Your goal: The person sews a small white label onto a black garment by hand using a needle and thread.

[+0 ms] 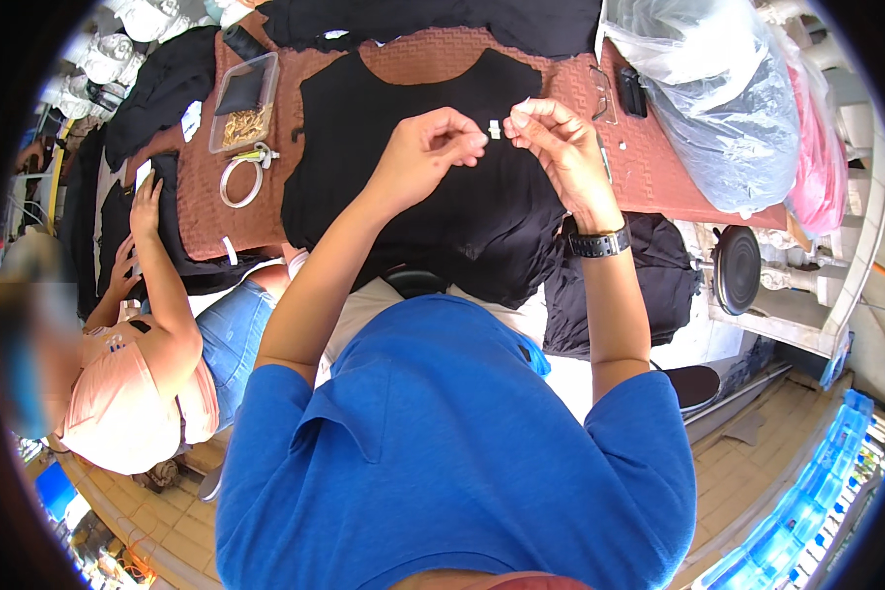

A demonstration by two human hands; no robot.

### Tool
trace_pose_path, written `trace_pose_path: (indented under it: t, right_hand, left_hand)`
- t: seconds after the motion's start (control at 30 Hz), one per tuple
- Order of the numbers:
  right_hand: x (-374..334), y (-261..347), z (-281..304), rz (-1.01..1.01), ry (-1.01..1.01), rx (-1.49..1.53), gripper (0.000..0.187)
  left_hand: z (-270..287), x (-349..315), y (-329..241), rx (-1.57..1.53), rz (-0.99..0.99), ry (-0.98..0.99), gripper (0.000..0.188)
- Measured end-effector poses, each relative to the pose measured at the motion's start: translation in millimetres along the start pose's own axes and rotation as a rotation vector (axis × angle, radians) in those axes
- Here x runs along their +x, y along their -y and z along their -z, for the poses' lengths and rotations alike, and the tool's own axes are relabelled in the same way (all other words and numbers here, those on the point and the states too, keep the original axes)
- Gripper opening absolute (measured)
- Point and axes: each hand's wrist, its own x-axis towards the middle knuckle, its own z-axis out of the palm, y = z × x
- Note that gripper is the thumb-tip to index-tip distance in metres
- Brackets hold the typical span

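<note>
A black garment [393, 187] with a scooped neckline lies spread on the table in front of me. Above it my left hand [421, 155] is closed, thumb and forefinger pinched together. My right hand [562, 152], with a dark watch on its wrist, is also closed in a pinch. In the gap between the two sets of fingertips shows a small pale tag [495, 129]. Whether the tag is held or lies on the cloth I cannot tell, and what either pinch holds is too small to make out.
A clear plastic box [246, 103] of gold-coloured pieces and a white ring-shaped roll [241, 184] sit left on the brown tablecloth [197, 211]. Eyeglasses [603, 93] and a large plastic bag [713, 108] are at right. A co-worker [133, 393] handles black cloth at left.
</note>
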Motion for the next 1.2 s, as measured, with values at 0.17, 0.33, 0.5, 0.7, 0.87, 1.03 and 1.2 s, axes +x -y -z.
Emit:
trace_pose_path:
  t: [0.17,0.33,0.5,0.7,0.87,1.03,1.2]
  right_hand:
    - [-9.3,-17.2,-28.6,-0.010,0.010,-0.028,0.011]
    - [-11.0,-29.8,-49.0,-0.006,0.062,-0.021,0.009]
    - [-12.3,-32.4,-60.1,-0.039,0.106,0.025,0.009]
    - [-15.4,-31.9,-61.5,-0.105,0.182,0.062,0.011]
    - [-23.1,-28.2,-55.9,-0.105,0.123,0.081,0.010]
    - [-25.2,-24.0,-31.9,-0.119,0.067,0.121,0.011]
    - [-31.3,-50.9,-42.5,0.108,0.071,-0.554,0.011]
  left_hand:
    - [1.0,-27.3,-9.6,0.065,-0.032,-0.155,0.021]
    - [8.3,-43.6,-1.5,0.050,-0.020,-0.169,0.019]
    - [14.3,-52.7,0.3,0.029,-0.037,-0.180,0.018]
    - [23.0,-63.3,2.0,-0.134,0.020,-0.212,0.018]
    - [40.6,-89.3,21.3,-0.070,0.084,-0.156,0.013]
    - [38.8,-151.0,77.2,0.356,0.314,0.168,0.010]
    - [23.5,-147.9,50.3,0.781,-0.101,-0.117,0.052]
